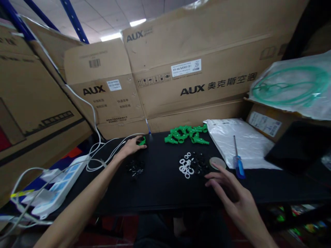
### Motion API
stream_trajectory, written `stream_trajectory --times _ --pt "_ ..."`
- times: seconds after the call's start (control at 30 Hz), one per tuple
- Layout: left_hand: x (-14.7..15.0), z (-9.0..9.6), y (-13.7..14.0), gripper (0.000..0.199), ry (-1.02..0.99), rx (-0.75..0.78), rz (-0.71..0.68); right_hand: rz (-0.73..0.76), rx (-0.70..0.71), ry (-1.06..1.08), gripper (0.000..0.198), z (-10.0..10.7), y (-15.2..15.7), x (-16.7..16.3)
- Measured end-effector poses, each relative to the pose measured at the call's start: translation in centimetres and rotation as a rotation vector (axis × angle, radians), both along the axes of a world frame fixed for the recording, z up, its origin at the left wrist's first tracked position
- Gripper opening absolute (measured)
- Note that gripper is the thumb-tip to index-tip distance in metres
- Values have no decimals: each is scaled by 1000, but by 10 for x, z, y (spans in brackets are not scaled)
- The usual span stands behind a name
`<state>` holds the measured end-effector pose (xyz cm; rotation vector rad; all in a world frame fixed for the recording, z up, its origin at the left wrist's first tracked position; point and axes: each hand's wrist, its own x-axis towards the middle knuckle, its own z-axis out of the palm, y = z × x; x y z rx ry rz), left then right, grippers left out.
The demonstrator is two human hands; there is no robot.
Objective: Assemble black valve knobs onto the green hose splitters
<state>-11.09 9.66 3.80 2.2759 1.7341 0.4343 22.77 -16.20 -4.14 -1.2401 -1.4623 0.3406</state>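
Near the far edge of the black bench (160, 186), left of centre, the left hand (133, 146) pinches a green fitting (142, 140), where a light, steady grip should serve best; the right hand (232, 189), fingers parted, is beside small black parts (200, 164) towards the front edge.
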Motion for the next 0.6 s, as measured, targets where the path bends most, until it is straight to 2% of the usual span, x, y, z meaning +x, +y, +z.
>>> stream_trajectory --times 0.13,0.27,0.33,0.4,0.5,0.6 --pt "-13 -1 10 66 70 15 41 -26 19 12 36 -9 -29 -5" --pt "2 1 -14 67 79 168 13 31 141 -66 18 6 -39 -22" --pt "22 -1 -37 66 59 232 -57 112 209 -135 17 27 -36 -33" --pt "48 -7 -61 61 13 265 -177 189 229 -250 18 56 -31 -44" --pt "89 -17 -87 54 -39 215 -305 251 368 -415 39 105 -23 -57" --pt "121 -25 -92 52 -67 201 -325 411 288 -601 24 138 -21 -67"
